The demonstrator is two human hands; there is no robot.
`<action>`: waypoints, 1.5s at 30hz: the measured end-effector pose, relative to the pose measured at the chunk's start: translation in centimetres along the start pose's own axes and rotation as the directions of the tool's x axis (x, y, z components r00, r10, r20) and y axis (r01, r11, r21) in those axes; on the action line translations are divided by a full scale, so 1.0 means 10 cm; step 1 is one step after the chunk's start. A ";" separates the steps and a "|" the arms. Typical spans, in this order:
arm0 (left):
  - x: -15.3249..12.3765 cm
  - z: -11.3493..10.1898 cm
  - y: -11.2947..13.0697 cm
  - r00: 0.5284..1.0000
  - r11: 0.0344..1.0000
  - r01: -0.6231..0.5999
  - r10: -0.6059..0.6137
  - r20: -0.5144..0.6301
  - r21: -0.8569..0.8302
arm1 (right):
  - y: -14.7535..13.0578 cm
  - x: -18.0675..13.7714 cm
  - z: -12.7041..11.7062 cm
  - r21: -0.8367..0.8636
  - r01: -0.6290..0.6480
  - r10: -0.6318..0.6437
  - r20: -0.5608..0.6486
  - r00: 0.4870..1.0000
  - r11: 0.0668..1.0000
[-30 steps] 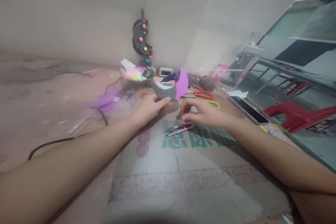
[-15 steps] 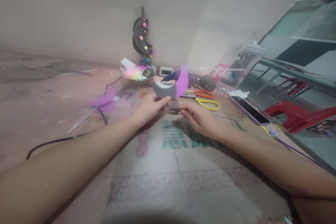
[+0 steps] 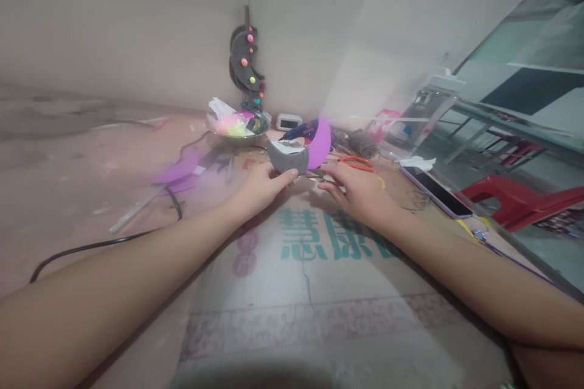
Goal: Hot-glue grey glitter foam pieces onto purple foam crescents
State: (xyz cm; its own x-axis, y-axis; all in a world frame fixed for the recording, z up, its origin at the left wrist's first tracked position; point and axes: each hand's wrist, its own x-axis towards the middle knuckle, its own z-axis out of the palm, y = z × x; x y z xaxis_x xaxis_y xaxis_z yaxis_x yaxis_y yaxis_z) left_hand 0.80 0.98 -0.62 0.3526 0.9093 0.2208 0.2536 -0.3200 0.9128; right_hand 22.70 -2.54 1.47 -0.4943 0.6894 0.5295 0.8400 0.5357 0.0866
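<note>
My left hand [image 3: 262, 191] grips the lower left part of a crescent [image 3: 320, 144], thumb in front. The right end of the crescent is bare purple; grey yarn [image 3: 288, 161] wraps its left part, and a white patch shows along the inner edge. Just to the right, my right hand [image 3: 358, 191] has thumb and fingers pinched close under the crescent. A thin, blurred grey strand seems to run from the crescent into this pinch. Behind my right hand lie scissors with orange handles [image 3: 356, 163], partly covered.
A cardboard sheet [image 3: 255, 316] with green print lies under my hands. Behind stand a bowl [image 3: 239, 138], a small white clock [image 3: 289, 122], a blue glue gun [image 3: 298, 132] and a yarn ball [image 3: 362, 144]. A decorated grey crescent [image 3: 246, 64] hangs by the wall. A phone [image 3: 435, 191] lies right.
My right hand has risen slightly closer to the crescent and now covers most of the yellow scissor handle. My left hand keeps its hold. The whole view has shifted a little.
</note>
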 end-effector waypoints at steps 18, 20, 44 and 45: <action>-0.01 0.00 0.01 1.000 0.999 -0.002 0.002 -0.005 0.036 | 0.01 -0.02 0.00 -0.133 0.055 -0.057 -0.011 0.998 0.990; -0.01 0.00 0.01 1.000 0.999 -0.005 0.005 -0.002 0.042 | 0.00 -0.02 0.00 -0.128 0.057 -0.058 -0.006 0.998 0.990; 0.00 -0.01 0.02 0.999 0.999 0.042 -0.042 0.020 -0.002 | 0.02 -0.02 0.03 -0.116 0.125 -0.136 -0.093 0.986 0.985; -0.01 -0.01 0.02 0.999 0.999 0.039 -0.039 0.023 0.000 | 0.02 -0.02 0.03 -0.116 0.126 -0.137 -0.095 0.986 0.985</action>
State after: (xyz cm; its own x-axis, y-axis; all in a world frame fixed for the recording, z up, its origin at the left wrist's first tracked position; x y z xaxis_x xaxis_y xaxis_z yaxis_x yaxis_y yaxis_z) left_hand 0.77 0.88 -0.38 0.3631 0.9148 0.1771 0.2671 -0.2843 0.9208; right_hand 22.94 -2.40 1.11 -0.5813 0.5599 0.5905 0.7914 0.5578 0.2501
